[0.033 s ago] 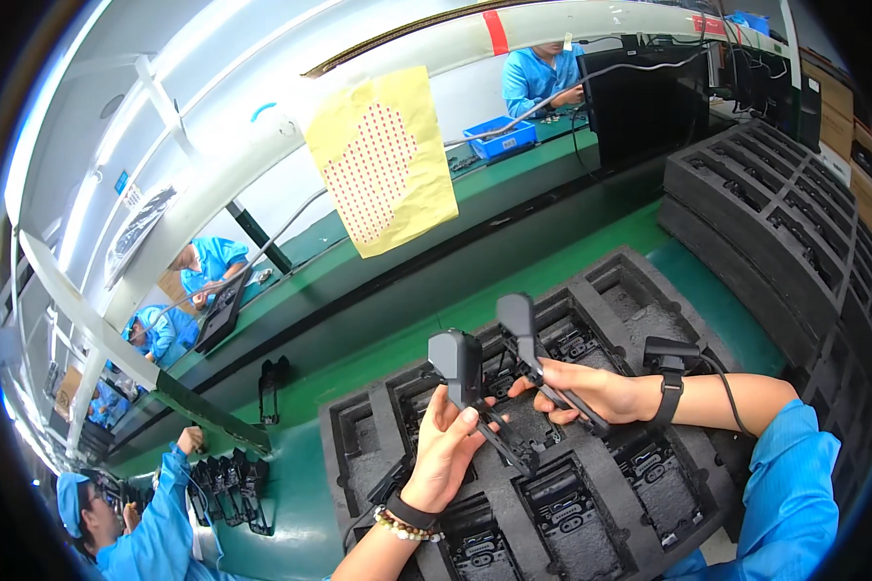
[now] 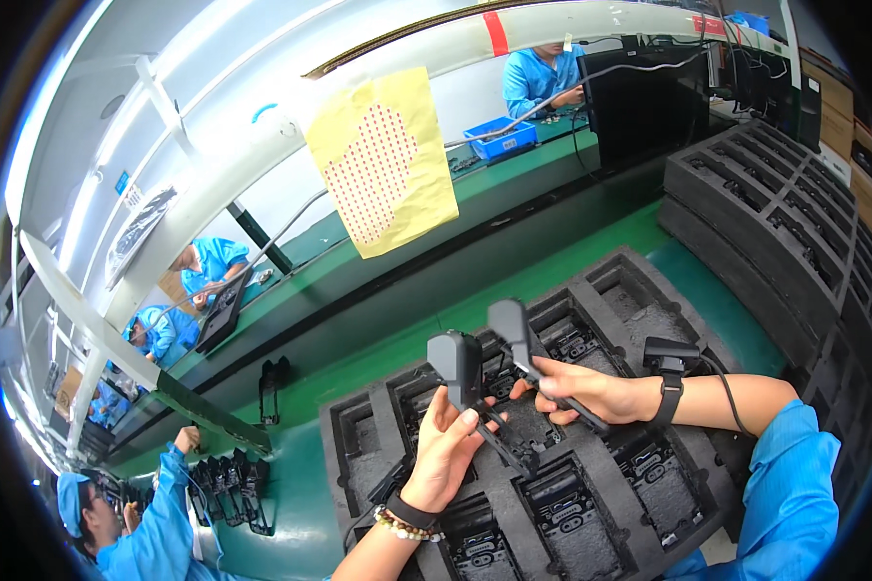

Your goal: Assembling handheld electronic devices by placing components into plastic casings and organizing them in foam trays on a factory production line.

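Right part (image 2: 512,329) shifted slightly left | right hand (image 2: 591,392) grips it | left hand (image 2: 446,445) grips left part (image 2: 455,363) | both above tray (image 2: 717,465)

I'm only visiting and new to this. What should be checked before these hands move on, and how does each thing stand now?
1. Left hand grips the left black part: ok, its blocky end points up.
2. Right hand grips the right black part: ok.
3. Blocky ends apart: ok, a narrow gap shows between them.
4. Both parts seated in the foam tray: not ok, they are held over it.
5. Cable away from the parts: ok, it runs from the right wrist device toward the sleeve.
6. Beaded bracelet off the tray: cannot tell, they overlap in this view.
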`<action>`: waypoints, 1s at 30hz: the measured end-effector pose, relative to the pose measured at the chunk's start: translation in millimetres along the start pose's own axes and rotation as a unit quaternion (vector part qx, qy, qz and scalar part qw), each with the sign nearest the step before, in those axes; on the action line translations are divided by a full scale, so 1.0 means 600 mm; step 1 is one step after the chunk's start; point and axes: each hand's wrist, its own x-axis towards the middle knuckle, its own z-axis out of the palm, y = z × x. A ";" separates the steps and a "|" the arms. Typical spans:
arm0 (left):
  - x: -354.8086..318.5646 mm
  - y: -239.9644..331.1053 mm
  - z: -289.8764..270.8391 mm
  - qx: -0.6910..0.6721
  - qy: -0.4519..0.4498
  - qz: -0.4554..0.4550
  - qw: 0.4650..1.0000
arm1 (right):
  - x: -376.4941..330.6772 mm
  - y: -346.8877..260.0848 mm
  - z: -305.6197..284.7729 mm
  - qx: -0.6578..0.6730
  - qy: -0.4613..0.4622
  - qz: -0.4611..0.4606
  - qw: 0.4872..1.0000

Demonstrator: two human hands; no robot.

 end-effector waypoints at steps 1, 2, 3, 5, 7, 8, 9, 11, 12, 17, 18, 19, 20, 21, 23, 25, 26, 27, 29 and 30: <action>0.001 0.002 0.000 -0.012 -0.017 0.003 1.000 | 0.000 0.002 0.004 -0.001 0.000 -0.001 1.000; -0.004 0.009 0.001 -0.046 -0.017 -0.006 0.999 | -0.001 0.006 0.012 -0.079 0.021 -0.077 0.994; -0.008 0.017 0.008 -0.045 -0.018 -0.005 0.999 | -0.003 0.007 0.018 -0.155 0.042 -0.151 0.975; -0.015 0.031 0.015 -0.025 -0.075 0.072 0.994 | -0.021 -0.018 0.033 -0.261 0.056 -0.150 0.952; -0.019 0.033 0.001 0.040 -0.091 0.099 0.990 | -0.025 -0.031 0.036 -0.393 0.059 -0.224 0.890; -0.018 0.032 0.000 0.061 -0.104 0.115 0.986 | -0.027 -0.031 0.038 -0.392 0.058 -0.226 0.890; -0.014 0.031 -0.002 0.083 -0.116 0.130 0.981 | -0.027 -0.030 0.040 -0.410 0.061 -0.250 0.875; -0.013 0.027 -0.012 0.090 -0.118 0.126 0.981 | -0.029 -0.031 0.047 -0.426 0.063 -0.274 0.860; -0.012 0.025 -0.016 0.096 -0.121 0.121 0.981 | -0.031 -0.035 0.052 -0.442 0.059 -0.280 0.850; 0.000 0.019 -0.024 0.124 -0.160 0.146 0.968 | -0.033 -0.032 0.055 -0.462 0.033 -0.301 0.833; 0.001 0.018 -0.025 0.128 -0.169 0.152 0.965 | -0.032 -0.029 0.054 -0.461 0.034 -0.301 0.834; 0.002 0.017 -0.026 0.133 -0.177 0.159 0.962 | -0.029 -0.026 0.050 -0.467 0.044 -0.303 0.830; 0.003 0.017 -0.027 0.134 -0.177 0.159 0.962 | -0.025 -0.022 0.047 -0.473 0.053 -0.305 0.825; 0.003 0.017 -0.028 0.132 -0.176 0.158 0.963 | -0.021 -0.016 0.045 -0.472 0.053 -0.307 0.825; -0.003 0.020 -0.024 0.135 -0.165 0.163 0.963 | -0.009 -0.003 0.041 -0.455 0.082 -0.303 0.834; -0.017 0.029 -0.014 0.125 -0.100 0.129 0.979 | -0.001 -0.005 0.045 -0.482 0.091 -0.293 0.821; -0.023 0.038 -0.002 0.119 -0.072 0.110 0.984 | -0.003 -0.004 0.045 -0.492 0.111 -0.287 0.814; -0.017 0.033 0.000 0.086 -0.076 0.114 0.987 | -0.006 -0.001 0.039 -0.501 0.128 -0.283 0.808; 0.001 0.022 -0.008 0.012 -0.090 0.078 0.993 | -0.012 0.014 0.019 -0.463 0.149 -0.276 0.829; 0.007 0.017 -0.014 -0.065 -0.132 0.071 0.987 | -0.013 0.013 0.022 -0.428 0.159 -0.268 0.848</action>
